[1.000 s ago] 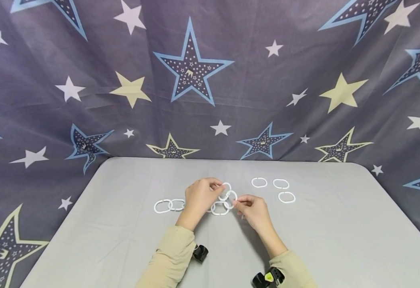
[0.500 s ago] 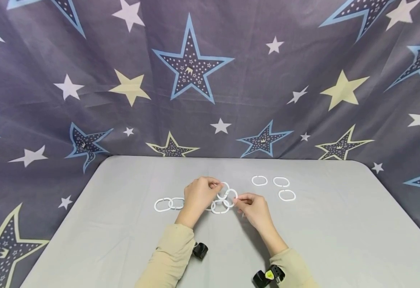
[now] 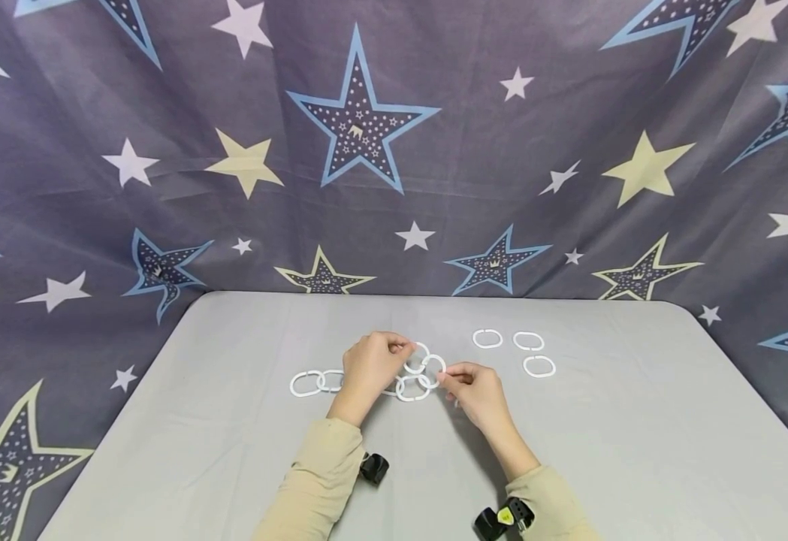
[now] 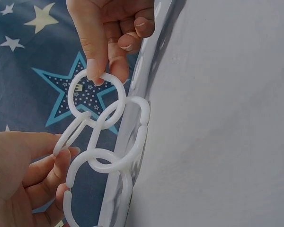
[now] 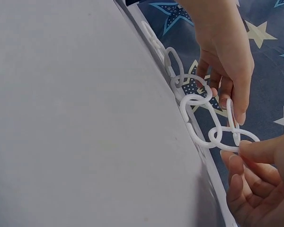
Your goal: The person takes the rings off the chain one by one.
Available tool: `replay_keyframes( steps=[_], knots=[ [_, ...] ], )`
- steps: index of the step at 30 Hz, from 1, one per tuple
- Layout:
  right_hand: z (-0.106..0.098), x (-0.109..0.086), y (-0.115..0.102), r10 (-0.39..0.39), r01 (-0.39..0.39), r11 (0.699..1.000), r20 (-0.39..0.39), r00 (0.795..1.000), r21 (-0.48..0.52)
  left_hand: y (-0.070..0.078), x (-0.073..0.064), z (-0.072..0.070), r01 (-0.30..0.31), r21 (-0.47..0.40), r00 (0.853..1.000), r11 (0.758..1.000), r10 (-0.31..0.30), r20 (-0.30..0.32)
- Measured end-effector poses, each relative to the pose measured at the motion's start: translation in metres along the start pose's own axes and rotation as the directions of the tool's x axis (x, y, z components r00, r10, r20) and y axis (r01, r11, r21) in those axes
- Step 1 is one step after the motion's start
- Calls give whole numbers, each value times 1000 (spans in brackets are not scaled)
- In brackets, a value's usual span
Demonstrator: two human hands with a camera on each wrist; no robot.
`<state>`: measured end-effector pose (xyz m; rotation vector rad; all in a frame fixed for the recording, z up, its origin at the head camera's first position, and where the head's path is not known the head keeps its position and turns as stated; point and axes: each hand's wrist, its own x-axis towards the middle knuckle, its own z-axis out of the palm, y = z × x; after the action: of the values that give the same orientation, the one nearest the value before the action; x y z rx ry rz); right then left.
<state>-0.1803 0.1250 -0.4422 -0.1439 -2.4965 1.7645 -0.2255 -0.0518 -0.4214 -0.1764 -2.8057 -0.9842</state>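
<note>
"Watching remotely, how far along would you put it?"

"Partway, I'd judge. I see a chain of white rings [image 4: 123,164] joined up along the counter [image 3: 637,421]; a stretch hides behind the left hand [image 3: 370,367], so I can't count it all. Three loose rings [image 3: 539,376] lie at about one o'clock from the right hand [image 3: 476,392], and I'd call those the part not done."

"And the hands?"

"Both narrowed to a pinch. The left holds the end ring [image 4: 67,133], at its three o'clock; the right holds the neighbouring ring [image 4: 71,98], at its ten o'clock."

"Are those two linked?"

"They look hooked together between the hands, though I can't tell whether they are fully locked. More chain shows at nine o'clock from the left hand."
</note>
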Motion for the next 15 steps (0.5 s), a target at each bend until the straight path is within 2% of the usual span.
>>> replay_keyframes(
  steps=[15],
  knots=[
    [0, -1, 0, -19, 19, 1000, 2, 1000, -4, -3, 0, 0, 26, -5, 1000, 1000, -26, -2]
  ],
)
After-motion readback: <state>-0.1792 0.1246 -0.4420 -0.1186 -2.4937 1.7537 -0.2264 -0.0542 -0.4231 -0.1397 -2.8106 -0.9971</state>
